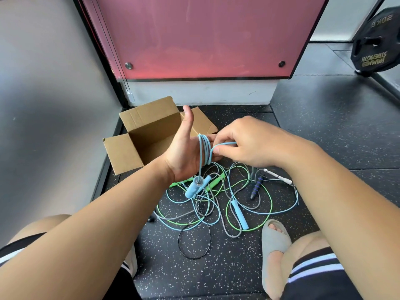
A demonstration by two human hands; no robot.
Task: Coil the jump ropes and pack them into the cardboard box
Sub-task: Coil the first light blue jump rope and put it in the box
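My left hand is held up, palm toward me, thumb pointing up, with several turns of the light blue jump rope wound round its straight fingers. One blue handle hangs below that hand. My right hand pinches the blue cord just right of the coil. The rope's other blue handle lies on the floor. Below the hands sits a tangle of green, grey and black ropes. The open cardboard box stands behind my left hand, and what shows of its inside is empty.
Green handles, a dark handle with purple rings and a white handle lie in the pile on the speckled black floor. A pink panel rises behind the box. A weight plate leans at far right. My sandalled foot is beside the ropes.
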